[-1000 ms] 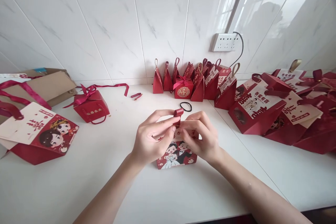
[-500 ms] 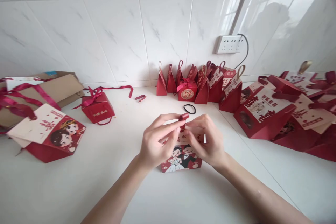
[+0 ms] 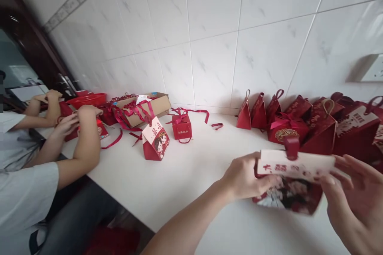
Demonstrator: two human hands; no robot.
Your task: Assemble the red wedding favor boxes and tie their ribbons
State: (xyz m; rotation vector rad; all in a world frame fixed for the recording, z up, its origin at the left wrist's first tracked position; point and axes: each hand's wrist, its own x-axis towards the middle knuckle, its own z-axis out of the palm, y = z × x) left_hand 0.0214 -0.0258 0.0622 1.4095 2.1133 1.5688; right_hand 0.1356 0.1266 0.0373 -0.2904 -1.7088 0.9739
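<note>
I hold a small red gift box (image 3: 295,185) with a cream top flap and a red ribbon loop a little above the white counter (image 3: 179,175). My left hand (image 3: 243,175) is closed on the box's left end. On the box's right end rests my right hand (image 3: 356,199), its fingers curled around that side. The box's cartoon picture is blurred.
A row of finished red boxes (image 3: 287,121) lines the tiled wall. A box with a cartoon couple (image 3: 155,143), a ribboned box (image 3: 181,125) and a cardboard carton (image 3: 143,107) sit further left. Two other people's hands (image 3: 67,121) work at the counter's left end.
The view has swung left, so other people at the counter's end now show. My hands left the ribbon loop, took the box by its ends and lifted it.
</note>
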